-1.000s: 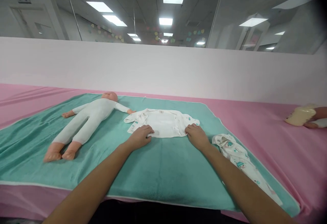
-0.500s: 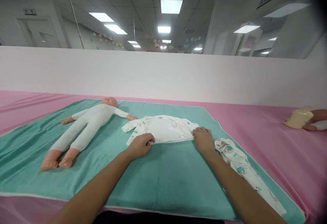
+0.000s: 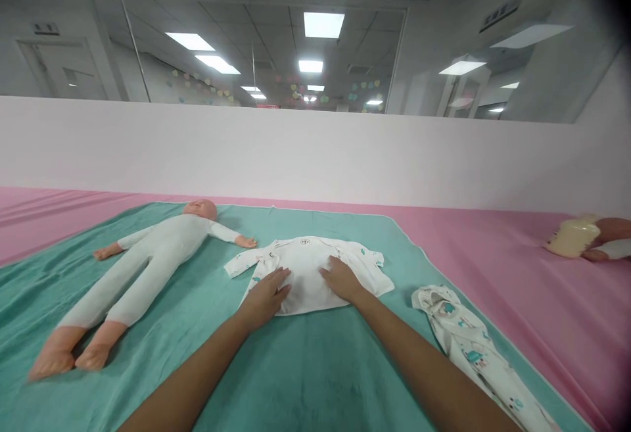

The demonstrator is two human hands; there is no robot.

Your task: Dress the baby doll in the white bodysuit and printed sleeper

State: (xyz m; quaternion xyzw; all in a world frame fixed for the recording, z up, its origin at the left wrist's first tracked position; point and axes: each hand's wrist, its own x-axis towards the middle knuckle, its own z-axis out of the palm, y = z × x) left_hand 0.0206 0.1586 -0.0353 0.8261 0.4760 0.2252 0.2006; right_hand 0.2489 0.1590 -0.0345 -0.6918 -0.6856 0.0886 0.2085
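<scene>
A small white baby top with printed sleeves lies spread out on a teal towel. My left hand lies flat on its lower left part, fingers stretched out. My right hand lies flat on its middle, fingers open too. Neither hand holds anything. A baby doll in a white bodysuit lies on its back to the left, one arm reaching toward the top's sleeve.
A second printed white garment lies crumpled along the towel's right edge. The towel sits on a pink sheet. At the far right another person's hand holds a cream bottle. A white partition wall runs behind.
Both hands let go of the top's lower edge and slid inward onto its middle, now pressing flat. The view shifted, so everything sits lower in frame.
</scene>
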